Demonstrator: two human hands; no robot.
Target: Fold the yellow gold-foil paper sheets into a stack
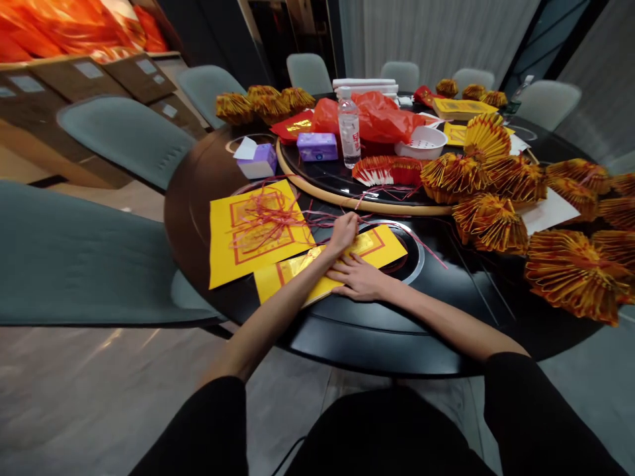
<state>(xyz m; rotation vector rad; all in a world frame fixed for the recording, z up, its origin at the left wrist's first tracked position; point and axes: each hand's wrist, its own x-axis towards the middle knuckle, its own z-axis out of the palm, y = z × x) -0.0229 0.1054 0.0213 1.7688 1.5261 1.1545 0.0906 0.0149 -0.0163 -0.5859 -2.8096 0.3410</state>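
My left hand point(344, 231) is closed in a fist above the far edge of a narrow stack of yellow joss paper point(384, 243) with red borders and gold foil. Thin pink strings point(322, 223) run past its fingers; whether it grips one is hidden. My right hand point(361, 277) lies flat on the stack's near side, fingers spread, just below the left wrist. To the left, a wider sheet of yellow joss paper point(221, 228) carries a loose tangle of pink strings point(268, 215).
Pleated gold paper fans point(491, 225) crowd the right side. On the turntable point(347, 198) stand a water bottle point(350, 129), a purple tissue pack point(317, 147), a red plastic bag point(380, 119) and a white basket point(421, 142). A chair point(89, 258) stands at the left.
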